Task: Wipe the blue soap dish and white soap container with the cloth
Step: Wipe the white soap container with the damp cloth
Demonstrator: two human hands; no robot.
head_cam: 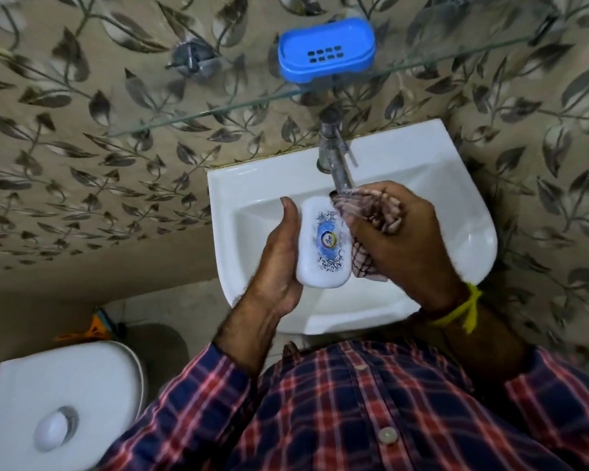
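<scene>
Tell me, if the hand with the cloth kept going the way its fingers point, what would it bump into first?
Probably the white soap container. The right hand grips the cloth with its fingers pointing toward the container, which the left hand holds over the sink. Cloth and container look touching already, though depth is unclear.

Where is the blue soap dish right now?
In the head view, the blue plastic soap dish sits empty on the clear glass shelf at the top, above the metal tap and the white sink.
</scene>
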